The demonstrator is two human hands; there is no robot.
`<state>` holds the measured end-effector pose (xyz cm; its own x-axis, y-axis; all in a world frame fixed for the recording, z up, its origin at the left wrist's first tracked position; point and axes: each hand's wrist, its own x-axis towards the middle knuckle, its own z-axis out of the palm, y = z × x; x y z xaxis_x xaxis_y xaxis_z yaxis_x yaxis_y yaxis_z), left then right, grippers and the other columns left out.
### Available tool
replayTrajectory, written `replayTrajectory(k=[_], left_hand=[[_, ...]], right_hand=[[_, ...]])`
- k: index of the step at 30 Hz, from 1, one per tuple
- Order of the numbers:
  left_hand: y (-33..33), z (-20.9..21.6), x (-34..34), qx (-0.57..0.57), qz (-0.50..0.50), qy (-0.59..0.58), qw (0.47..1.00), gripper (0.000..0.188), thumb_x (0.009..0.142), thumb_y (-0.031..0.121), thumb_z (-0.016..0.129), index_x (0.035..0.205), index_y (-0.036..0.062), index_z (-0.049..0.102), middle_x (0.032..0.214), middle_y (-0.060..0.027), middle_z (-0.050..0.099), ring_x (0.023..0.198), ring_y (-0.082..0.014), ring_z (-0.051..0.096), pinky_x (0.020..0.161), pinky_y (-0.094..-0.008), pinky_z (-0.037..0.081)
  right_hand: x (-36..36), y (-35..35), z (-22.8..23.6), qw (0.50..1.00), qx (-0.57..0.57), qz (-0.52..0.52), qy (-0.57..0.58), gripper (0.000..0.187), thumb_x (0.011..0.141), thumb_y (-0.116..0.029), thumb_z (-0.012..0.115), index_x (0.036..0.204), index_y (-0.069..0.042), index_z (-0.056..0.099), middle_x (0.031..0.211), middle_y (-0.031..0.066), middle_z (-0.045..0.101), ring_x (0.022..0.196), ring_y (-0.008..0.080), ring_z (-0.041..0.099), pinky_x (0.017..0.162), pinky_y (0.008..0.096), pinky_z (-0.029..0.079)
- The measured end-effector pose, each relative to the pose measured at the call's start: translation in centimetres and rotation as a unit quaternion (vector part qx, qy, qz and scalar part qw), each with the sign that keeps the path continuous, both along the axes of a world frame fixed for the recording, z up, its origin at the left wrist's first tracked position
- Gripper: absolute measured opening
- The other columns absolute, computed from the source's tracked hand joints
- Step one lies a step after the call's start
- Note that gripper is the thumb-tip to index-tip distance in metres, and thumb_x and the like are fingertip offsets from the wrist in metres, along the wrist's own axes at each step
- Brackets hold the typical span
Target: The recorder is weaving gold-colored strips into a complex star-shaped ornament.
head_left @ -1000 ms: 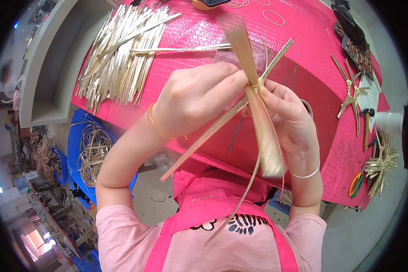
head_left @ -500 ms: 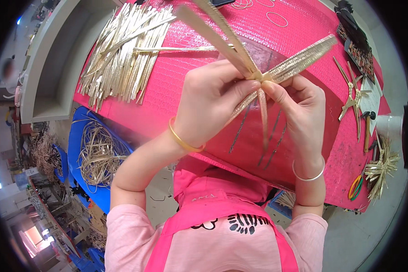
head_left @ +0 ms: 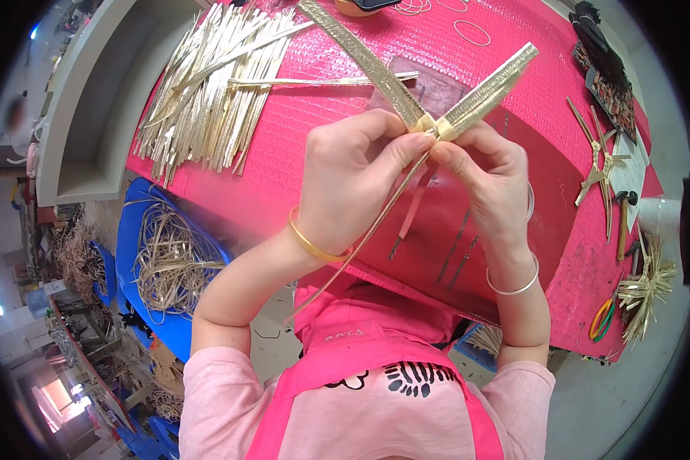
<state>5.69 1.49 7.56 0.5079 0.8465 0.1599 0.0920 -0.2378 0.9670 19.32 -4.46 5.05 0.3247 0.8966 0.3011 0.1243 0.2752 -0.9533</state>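
Note:
Both hands meet above a dark red mat [head_left: 406, 264] on the pink table [head_left: 330, 107], pinching a piece of joined gold strips [head_left: 489, 90] at its knot-like centre. My left hand [head_left: 349, 176] grips the left side of the join between thumb and fingers. Against the right side, my right hand [head_left: 489, 167] presses its thumb and bent fingers. Two wide arms of the strips rise in a V, and thinner ends hang below, one reaching toward the apron. Fingers hide part of the join.
Many loose gold strips [head_left: 199, 115] lie at the far left, beside a grey open box [head_left: 69, 115]. A blue bin [head_left: 142, 284] holds tangled strips. On the right are joined strips [head_left: 596, 162], a hammer [head_left: 622, 230], scissors [head_left: 596, 328] and a gold strip bundle [head_left: 645, 287].
The gold strips have turned in my hands: the upper arms now form a narrower V, and a thin end swings down left. My right hand has shifted slightly left.

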Motion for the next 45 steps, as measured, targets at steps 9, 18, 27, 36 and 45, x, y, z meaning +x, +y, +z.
replayTrajectory(k=[9, 18, 27, 36, 45], left_hand=[[2.5, 2.1, -0.1, -0.34, -0.177, 0.003, 0.924, 0.025, 0.078, 0.022, 0.057, 0.068, -0.0013, 0.054, 0.053, -0.0017, 0.05, 0.036, -0.0058, 0.044, 0.033, -0.0152, 0.032], [-0.6, -0.4, 0.9, -0.171, -0.035, -0.125, 0.977, 0.015, 0.076, 0.009, 0.057, 0.076, -0.0049, 0.053, 0.055, -0.0033, 0.052, 0.044, -0.0058, 0.048, 0.038, -0.0163, 0.036], [2.2, 1.4, -0.6, -0.175, -0.196, 0.11, 0.959, 0.015, 0.074, 0.006, 0.056, 0.079, -0.0085, 0.058, 0.063, -0.0095, 0.059, 0.051, -0.0107, 0.057, 0.044, -0.0202, 0.044], [1.1, -1.4, -0.1, 0.4, -0.065, 0.165, 0.899, 0.009, 0.067, 0.011, 0.057, 0.064, 0.0038, 0.052, 0.053, -0.0076, 0.049, 0.044, -0.0211, 0.051, 0.038, -0.0294, 0.039], [0.4, -1.4, 0.5, 0.176, -0.021, 0.061, 0.982, 0.007, 0.069, 0.007, 0.058, 0.074, 0.0025, 0.059, 0.054, -0.0083, 0.052, 0.045, -0.0157, 0.052, 0.04, -0.0237, 0.039]], right_hand=[[-0.7, 0.0, 1.0, 0.892, 0.164, -0.177, -0.381, 0.008, 0.066, -0.002, 0.062, 0.071, 0.001, 0.056, 0.065, 0.01, 0.053, 0.05, 0.0197, 0.051, 0.044, 0.0278, 0.041], [-1.3, -1.3, 1.6, 0.998, -0.041, -0.02, 0.051, 0.012, 0.075, -0.001, 0.056, 0.084, 0.007, 0.055, 0.073, 0.006, 0.058, 0.062, 0.0106, 0.056, 0.057, 0.0206, 0.045], [0.7, -1.2, 1.3, 0.97, -0.192, 0.077, 0.13, 0.015, 0.074, -0.007, 0.059, 0.08, 0.006, 0.058, 0.072, 0.0093, 0.06, 0.065, 0.0099, 0.056, 0.056, 0.0203, 0.045], [2.5, -0.3, 2.0, 0.967, -0.214, 0.135, 0.01, 0.016, 0.073, -0.008, 0.06, 0.082, 0.004, 0.059, 0.07, 0.0065, 0.06, 0.065, 0.0079, 0.055, 0.056, 0.0208, 0.043], [1.8, 0.4, -0.3, 0.961, -0.232, 0.104, 0.107, 0.026, 0.069, -0.006, 0.063, 0.092, 0.002, 0.054, 0.076, 0.0071, 0.06, 0.07, 0.009, 0.055, 0.062, 0.0213, 0.044]])
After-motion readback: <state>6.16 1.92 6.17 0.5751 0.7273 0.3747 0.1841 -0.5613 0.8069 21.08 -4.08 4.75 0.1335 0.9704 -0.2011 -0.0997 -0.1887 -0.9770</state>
